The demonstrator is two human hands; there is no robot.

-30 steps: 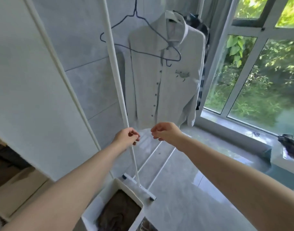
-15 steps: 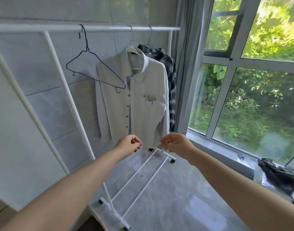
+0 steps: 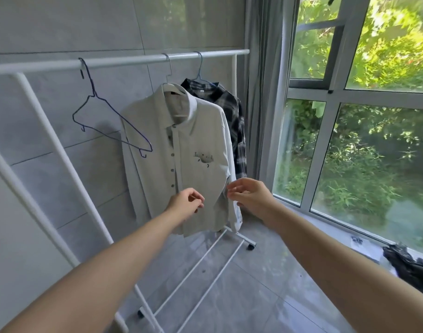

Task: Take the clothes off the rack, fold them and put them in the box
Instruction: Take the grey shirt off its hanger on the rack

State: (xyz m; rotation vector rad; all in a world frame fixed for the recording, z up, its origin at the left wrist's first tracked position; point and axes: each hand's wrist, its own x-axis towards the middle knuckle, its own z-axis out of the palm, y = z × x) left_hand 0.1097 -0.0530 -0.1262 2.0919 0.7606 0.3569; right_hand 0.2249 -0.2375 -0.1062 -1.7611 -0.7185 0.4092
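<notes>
White shirt (image 3: 201,169) on rack (image 3: 124,62): soft, light, limp; best lifted at collar and hanger; left hand (image 3: 185,205) and right hand (image 3: 250,197) loosely curled, seemingly empty.

Bright window (image 3: 364,145) daylight; edges perhaps warped

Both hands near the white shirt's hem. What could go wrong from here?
1. Tugging the white shirt down by the hem may jam its hanger hook on the rail.
2. The empty hanger overlaps the sleeve and could snag.
3. The plaid shirt hangs close behind and may get dragged along.
</notes>
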